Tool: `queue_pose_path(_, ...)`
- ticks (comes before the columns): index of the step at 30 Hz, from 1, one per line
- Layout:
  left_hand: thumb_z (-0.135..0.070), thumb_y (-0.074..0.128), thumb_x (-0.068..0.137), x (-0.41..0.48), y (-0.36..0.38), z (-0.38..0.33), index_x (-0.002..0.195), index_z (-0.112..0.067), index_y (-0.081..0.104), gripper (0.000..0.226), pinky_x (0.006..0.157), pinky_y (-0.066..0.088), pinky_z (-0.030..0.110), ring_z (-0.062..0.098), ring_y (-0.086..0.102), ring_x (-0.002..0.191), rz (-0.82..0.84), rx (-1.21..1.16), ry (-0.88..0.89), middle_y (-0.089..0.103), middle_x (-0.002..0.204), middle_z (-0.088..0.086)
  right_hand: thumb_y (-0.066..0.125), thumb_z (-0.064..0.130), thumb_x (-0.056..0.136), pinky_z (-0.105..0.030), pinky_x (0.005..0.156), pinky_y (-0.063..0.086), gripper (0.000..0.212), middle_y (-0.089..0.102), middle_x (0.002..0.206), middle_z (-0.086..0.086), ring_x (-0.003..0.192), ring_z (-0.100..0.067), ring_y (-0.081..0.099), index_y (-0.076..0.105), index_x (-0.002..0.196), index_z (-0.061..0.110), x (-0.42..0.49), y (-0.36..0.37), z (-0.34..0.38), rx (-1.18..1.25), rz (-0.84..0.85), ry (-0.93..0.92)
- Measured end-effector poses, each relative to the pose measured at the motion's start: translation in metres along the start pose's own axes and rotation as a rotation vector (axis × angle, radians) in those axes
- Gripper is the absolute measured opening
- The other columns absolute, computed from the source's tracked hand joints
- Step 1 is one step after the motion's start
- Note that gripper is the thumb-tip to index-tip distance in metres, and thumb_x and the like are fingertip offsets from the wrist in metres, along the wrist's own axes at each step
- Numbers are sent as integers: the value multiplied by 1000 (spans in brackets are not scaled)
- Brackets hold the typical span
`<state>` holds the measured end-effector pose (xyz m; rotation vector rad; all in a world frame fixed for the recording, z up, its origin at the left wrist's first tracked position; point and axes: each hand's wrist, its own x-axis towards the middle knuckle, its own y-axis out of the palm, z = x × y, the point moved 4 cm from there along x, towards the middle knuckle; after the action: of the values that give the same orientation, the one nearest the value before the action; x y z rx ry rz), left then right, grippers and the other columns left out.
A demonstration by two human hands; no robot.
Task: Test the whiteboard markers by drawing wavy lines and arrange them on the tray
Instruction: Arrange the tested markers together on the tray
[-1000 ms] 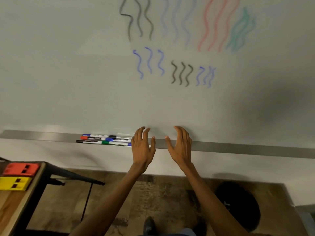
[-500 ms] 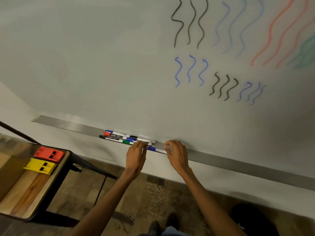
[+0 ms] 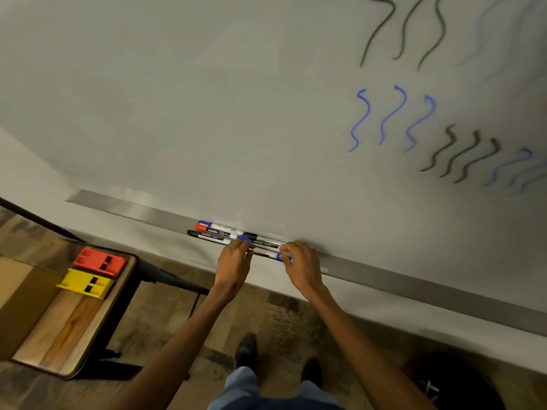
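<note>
markers (image 3: 220, 233): slim round barrels, white with coloured caps, bunched on smooth brushed-metal tray (image 3: 133, 207), 11 o'clock of left hand (image 3: 233, 263) | left hand: fingers curled onto bunch, grip unclear | right hand (image 3: 305, 266): apart, at its 3 o'clock, pinching blue-capped marker (image 3: 270, 255) | glossy whiteboard (image 3: 207, 99): wavy lines (image 3: 395, 109), 1 o'clock

Both my arms are extended forward. My left hand (image 3: 233, 261) rests curled fingertips on the markers (image 3: 213, 232), grip not discernible. My right hand (image 3: 303, 263) pinches their right ends.
</note>
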<state>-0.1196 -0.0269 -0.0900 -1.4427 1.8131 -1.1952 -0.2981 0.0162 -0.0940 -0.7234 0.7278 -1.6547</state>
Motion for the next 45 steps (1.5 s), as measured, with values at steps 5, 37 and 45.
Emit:
queue_pose_path(5, -17, 66, 92, 22, -17, 55, 115, -14, 66, 23, 89, 51, 32, 23, 63, 105, 53, 43, 36, 67, 115, 7, 70, 17, 86, -32, 78, 50, 14, 71, 98, -6, 89, -21, 63, 71, 99, 13, 16, 37, 37, 11, -21, -22)
queue_pose_path(37, -28, 73, 87, 61, -59, 185, 112, -16, 63, 29, 95, 46, 38, 22, 60, 104, 172, -28, 118, 64, 116, 5, 74, 20, 82, -40, 85, 46, 22, 69, 104, -6, 100, -24, 61, 70, 102, 13, 65, 141, 132, -147, -8, 9)
queue_pose_path(45, -25, 68, 91, 59, -39, 145, 110, -16, 68, 21, 91, 45, 39, 26, 60, 104, 151, -27, 274, 65, 115, 6, 73, 21, 83, -35, 89, 47, 24, 67, 104, -4, 100, -20, 59, 68, 105, 15, 45, 110, 93, -98, -103, 98)
